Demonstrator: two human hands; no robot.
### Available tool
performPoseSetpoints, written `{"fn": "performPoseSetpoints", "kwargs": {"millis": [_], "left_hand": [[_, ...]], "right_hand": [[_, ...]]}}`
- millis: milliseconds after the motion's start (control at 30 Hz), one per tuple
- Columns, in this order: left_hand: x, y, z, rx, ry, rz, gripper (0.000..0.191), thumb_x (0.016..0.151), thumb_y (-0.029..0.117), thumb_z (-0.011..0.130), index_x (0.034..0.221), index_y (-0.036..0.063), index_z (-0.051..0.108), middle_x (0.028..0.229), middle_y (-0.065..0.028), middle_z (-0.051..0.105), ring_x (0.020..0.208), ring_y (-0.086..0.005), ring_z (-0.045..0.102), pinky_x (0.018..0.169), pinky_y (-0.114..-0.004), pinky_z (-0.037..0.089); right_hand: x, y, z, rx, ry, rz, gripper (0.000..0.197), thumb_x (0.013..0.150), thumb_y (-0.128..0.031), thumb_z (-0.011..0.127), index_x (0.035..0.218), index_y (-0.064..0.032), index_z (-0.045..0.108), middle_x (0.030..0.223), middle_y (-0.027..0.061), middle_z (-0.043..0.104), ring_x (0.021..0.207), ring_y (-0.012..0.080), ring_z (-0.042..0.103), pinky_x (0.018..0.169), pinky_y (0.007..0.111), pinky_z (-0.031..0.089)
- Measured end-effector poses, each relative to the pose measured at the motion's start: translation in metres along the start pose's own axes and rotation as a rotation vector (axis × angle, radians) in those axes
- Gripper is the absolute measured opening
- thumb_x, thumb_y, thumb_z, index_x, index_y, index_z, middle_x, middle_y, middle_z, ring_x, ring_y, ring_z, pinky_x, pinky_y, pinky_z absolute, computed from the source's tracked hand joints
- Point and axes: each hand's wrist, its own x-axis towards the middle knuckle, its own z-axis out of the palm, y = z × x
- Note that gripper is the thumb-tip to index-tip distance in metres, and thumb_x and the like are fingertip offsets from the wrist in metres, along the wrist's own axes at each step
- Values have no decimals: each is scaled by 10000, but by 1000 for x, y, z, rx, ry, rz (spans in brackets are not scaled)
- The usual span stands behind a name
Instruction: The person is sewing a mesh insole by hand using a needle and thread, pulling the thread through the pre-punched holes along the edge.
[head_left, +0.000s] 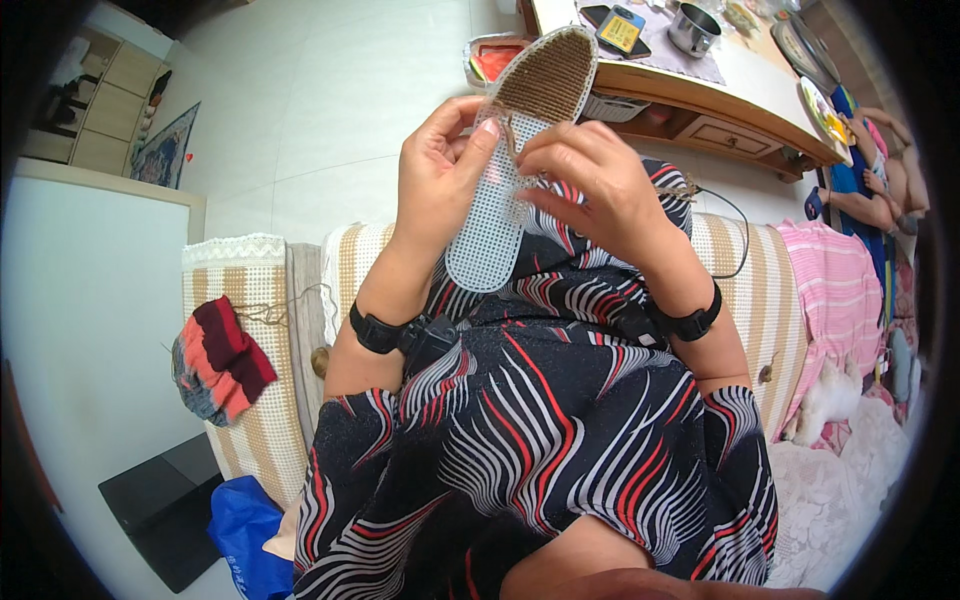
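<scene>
A sole-shaped white plastic mesh canvas (484, 247) is held up above my lap. Rows of brown yarn stitching (551, 75) fill its rounded upper end; the lower part is bare grid. My left hand (439, 176) grips the canvas by its left edge, thumb on the front face. Over the right edge, just below the stitched rows, sits my right hand (600, 176) with bent fingers close to the mesh. A loose brown strand (511, 135) runs beside those fingertips; whether they pinch it is unclear. More brown yarn (677, 192) shows behind the right wrist.
Ahead stands a wooden table (637, 79) with phones (621, 30) and a metal pot (694, 30). Watermelon (495, 61) sits in a container beside it. Another person's limbs (877, 180) appear at right. Knitting (221, 360) lies on the left armrest, above a blue bag (247, 536).
</scene>
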Motion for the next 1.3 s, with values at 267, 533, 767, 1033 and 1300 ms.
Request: {"fn": "performPoseSetpoints", "kwargs": {"millis": [267, 533, 767, 1033, 1300], "left_hand": [[-3, 7, -2, -92, -73, -114, 211, 866, 57, 571, 1064, -15, 563, 925, -34, 611, 812, -56, 538, 716, -191, 437], [-8, 6, 15, -193, -261, -260, 200, 854, 82, 596, 1037, 1, 586, 913, -8, 615, 837, -65, 540, 780, -215, 429], [-9, 1, 13, -128, -366, -242, 181, 867, 89, 583, 1029, 7, 587, 916, -12, 604, 804, -64, 544, 734, -207, 447], [-6, 15, -9, -164, -304, -170, 170, 875, 95, 573, 1027, 18, 574, 935, -21, 615, 856, -77, 561, 786, -226, 454], [-18, 16, -96, -561, -66, -54, 281, 865, 239, 583, 1088, 81, 519, 843, 13, 539, 757, -112, 496, 740, -250, 392]], "right_hand": [[-24, 32, -7, 612, 530, 615, 175, 900, -150, 543, 803, -6, 563, 712, -13, 528, 594, 51, 453, 555, 197, 385], [-26, 50, 18, 1153, 134, 592, 269, 805, -130, 637, 1040, -5, 604, 1004, 81, 616, 894, 135, 580, 793, 271, 484], [-22, 56, 13, 1425, 156, 524, 196, 842, -176, 595, 935, -22, 516, 922, 84, 555, 839, 143, 563, 762, 269, 488], [-66, 99, -22, 1708, 324, 771, 75, 936, -146, 461, 924, -78, 490, 734, -40, 430, 609, 30, 422, 563, 149, 405], [-324, 201, -147, 1013, 702, 936, 354, 896, -41, 459, 1246, 12, 441, 1045, 75, 555, 841, 99, 521, 738, 173, 434]]}}
